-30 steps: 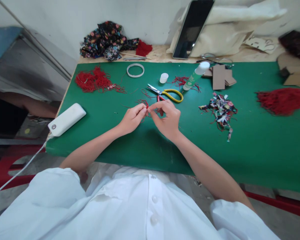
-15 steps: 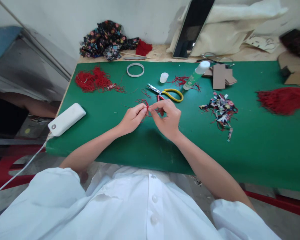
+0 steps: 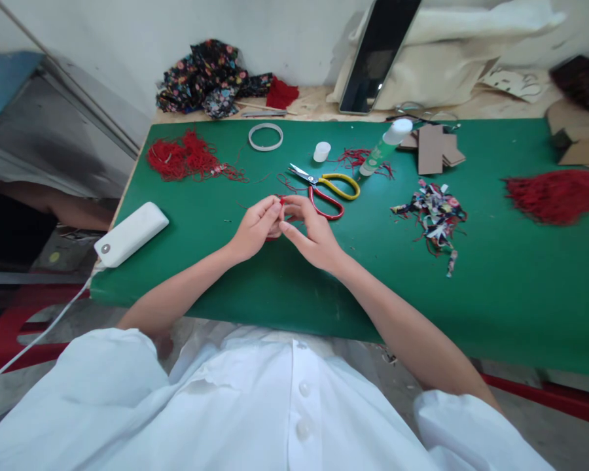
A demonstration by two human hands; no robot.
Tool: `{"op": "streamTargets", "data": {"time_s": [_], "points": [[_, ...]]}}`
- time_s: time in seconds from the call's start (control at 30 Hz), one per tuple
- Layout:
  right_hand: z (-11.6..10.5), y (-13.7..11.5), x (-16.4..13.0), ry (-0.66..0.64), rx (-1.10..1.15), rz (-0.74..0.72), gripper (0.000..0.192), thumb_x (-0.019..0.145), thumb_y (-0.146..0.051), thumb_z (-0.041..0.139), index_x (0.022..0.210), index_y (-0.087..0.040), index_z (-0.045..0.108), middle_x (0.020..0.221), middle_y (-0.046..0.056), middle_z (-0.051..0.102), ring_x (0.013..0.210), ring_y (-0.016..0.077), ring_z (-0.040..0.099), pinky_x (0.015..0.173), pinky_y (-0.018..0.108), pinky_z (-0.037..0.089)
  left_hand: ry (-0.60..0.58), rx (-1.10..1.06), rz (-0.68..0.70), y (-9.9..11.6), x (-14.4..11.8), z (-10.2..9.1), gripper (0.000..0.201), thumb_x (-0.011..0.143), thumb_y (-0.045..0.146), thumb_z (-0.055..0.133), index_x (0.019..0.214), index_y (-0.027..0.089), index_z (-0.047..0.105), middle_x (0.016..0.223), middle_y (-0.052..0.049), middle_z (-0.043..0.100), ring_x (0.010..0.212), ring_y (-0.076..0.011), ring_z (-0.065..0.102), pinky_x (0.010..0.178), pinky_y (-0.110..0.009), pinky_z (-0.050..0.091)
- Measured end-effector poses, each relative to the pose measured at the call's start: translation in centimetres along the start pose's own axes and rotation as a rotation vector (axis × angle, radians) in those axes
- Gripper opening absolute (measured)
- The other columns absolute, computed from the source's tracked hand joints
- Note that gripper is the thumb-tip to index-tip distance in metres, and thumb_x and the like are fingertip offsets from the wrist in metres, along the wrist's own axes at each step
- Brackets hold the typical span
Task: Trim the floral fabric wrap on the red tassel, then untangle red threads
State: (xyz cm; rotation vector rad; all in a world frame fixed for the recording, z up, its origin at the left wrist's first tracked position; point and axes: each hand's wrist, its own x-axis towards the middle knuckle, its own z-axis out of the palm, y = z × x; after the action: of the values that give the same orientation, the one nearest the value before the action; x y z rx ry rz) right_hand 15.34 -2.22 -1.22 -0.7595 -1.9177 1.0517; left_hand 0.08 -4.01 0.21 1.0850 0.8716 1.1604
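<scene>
My left hand (image 3: 254, 229) pinches a small bundle of red thread (image 3: 281, 201) between thumb and fingers, just above the green mat. Most of the bundle is hidden by the fingers; a little red also shows below them. My right hand (image 3: 315, 237) curves round from the other side, its thumb and forefinger apart, its fingertips at the left fingers and the red thread. Close beyond the right hand lie scissors (image 3: 325, 189) with one yellow and one red handle, blades pointing to the back left. Loose red thread ends (image 3: 290, 183) lie by the blades.
On the green mat (image 3: 495, 294) are tangled red threads (image 3: 191, 157), a tape ring (image 3: 266, 126), a white cap (image 3: 322, 152), a glue bottle (image 3: 385, 147), cardboard pieces (image 3: 430, 149), fabric scraps (image 3: 434, 216) and a red thread heap (image 3: 557, 196). A white power bank (image 3: 131, 235) sits left.
Both hands have drawn slightly nearer to me and left. My right fingers have gone from a pinch at the red thread to a wider curve, and the scissors' red handle has come into view.
</scene>
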Motion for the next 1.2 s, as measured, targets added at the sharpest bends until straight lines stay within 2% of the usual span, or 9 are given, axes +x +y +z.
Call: {"op": "streamTargets", "data": {"time_s": [0.1, 0.2, 0.37, 0.47, 0.67, 0.9, 1.0, 1.07, 1.2], "points": [[0.5, 0.2, -0.1, -0.122, 0.032, 0.071, 0.023, 0.095, -0.035, 0.051, 0.113, -0.021, 0.049, 0.070, -0.004, 0.059, 0.062, 0.0116, 0.056, 0.062, 0.025, 0.044, 0.049, -0.118, 0.042, 1.0, 0.2, 0.0, 0.040, 0.084, 0.050, 0.067, 0.071, 0.018, 0.046, 0.052, 0.009, 0.030, 0.044, -0.0028, 0.027, 0.044, -0.017, 0.023], [0.4, 0.0, -0.1, -0.124, -0.037, 0.117, 0.014, 0.095, -0.032, 0.048, 0.101, -0.021, 0.055, 0.054, -0.010, 0.038, 0.049, 0.0087, 0.036, 0.051, 0.023, 0.030, 0.075, -0.192, 0.037, 1.9, 0.3, -0.1, 0.037, 0.086, 0.043, 0.066, 0.070, 0.017, 0.045, 0.051, 0.010, 0.028, 0.043, -0.0024, 0.026, 0.043, -0.016, 0.022], [-0.5, -0.5, 0.2, -0.153, -0.052, 0.120, 0.024, 0.096, -0.035, 0.045, 0.085, -0.019, 0.059, 0.057, -0.008, 0.040, 0.050, 0.0078, 0.033, 0.050, 0.023, 0.027, 0.158, -0.203, -0.005, 2.5, 0.4, -0.1, 0.034, 0.094, 0.038, 0.057, 0.071, 0.017, 0.043, 0.051, 0.009, 0.027, 0.042, -0.0022, 0.024, 0.042, -0.015, 0.022], [-0.5, -0.5, 0.2, -0.176, -0.094, 0.122, 0.025, 0.096, -0.036, 0.046, 0.084, -0.019, 0.059, 0.054, -0.008, 0.040, 0.049, 0.0080, 0.034, 0.051, 0.022, 0.027, 0.191, -0.187, -0.042, 2.7, 0.4, 0.1, 0.035, 0.094, 0.039, 0.056, 0.070, 0.017, 0.041, 0.051, 0.009, 0.026, 0.042, -0.0022, 0.025, 0.042, -0.015, 0.023], [-0.2, -0.3, -0.1, -0.289, -0.168, 0.085, 0.013, 0.090, -0.030, 0.059, 0.082, -0.019, 0.062, 0.049, -0.010, 0.042, 0.045, 0.0077, 0.036, 0.053, 0.022, 0.027, 0.161, -0.222, -0.065, 2.8, 0.2, 0.3, 0.034, 0.095, 0.037, 0.055, 0.071, 0.018, 0.041, 0.052, 0.009, 0.027, 0.043, -0.0022, 0.026, 0.043, -0.015, 0.024], [-0.2, -0.3, -0.1, -0.318, -0.213, 0.082, 0.026, 0.092, -0.029, 0.057, 0.068, -0.019, 0.057, 0.049, -0.008, 0.045, 0.045, 0.0073, 0.037, 0.053, 0.023, 0.026, 0.171, -0.252, -0.057, 3.2, 0.3, 0.0, 0.032, 0.099, 0.034, 0.048, 0.071, 0.017, 0.041, 0.052, 0.009, 0.025, 0.043, -0.0023, 0.023, 0.043, -0.015, 0.024], [-0.3, -0.1, -0.1, -0.273, -0.290, 0.078, 0.022, 0.092, -0.030, 0.056, 0.072, -0.019, 0.058, 0.051, -0.006, 0.046, 0.046, 0.0086, 0.038, 0.054, 0.024, 0.027, 0.203, -0.247, -0.075, 3.5, 0.4, -0.1, 0.033, 0.098, 0.034, 0.049, 0.071, 0.018, 0.039, 0.053, 0.009, 0.024, 0.043, -0.0024, 0.022, 0.043, -0.014, 0.024], [-0.4, 0.1, -0.1, -0.201, -0.415, 0.072, 0.014, 0.092, -0.028, 0.056, 0.082, -0.019, 0.062, 0.058, -0.003, 0.053, 0.052, 0.0113, 0.043, 0.056, 0.026, 0.029, 0.217, -0.251, -0.076, 3.6, 0.4, -0.1, 0.033, 0.097, 0.035, 0.051, 0.071, 0.018, 0.039, 0.053, 0.009, 0.023, 0.042, -0.0025, 0.021, 0.042, -0.014, 0.023], [-0.8, 1.0, -0.1, -0.096, -0.743, 0.020, 0.016, 0.090, -0.023, 0.056, 0.103, -0.017, 0.063, 0.089, 0.011, 0.067, 0.082, 0.0236, 0.056, 0.070, 0.033, 0.039, 0.210, -0.285, -0.057, 3.8, 0.3, -0.2, 0.034, 0.099, 0.032, 0.047, 0.069, 0.018, 0.038, 0.052, 0.009, 0.022, 0.042, -0.0029, 0.020, 0.041, -0.015, 0.022]]}}
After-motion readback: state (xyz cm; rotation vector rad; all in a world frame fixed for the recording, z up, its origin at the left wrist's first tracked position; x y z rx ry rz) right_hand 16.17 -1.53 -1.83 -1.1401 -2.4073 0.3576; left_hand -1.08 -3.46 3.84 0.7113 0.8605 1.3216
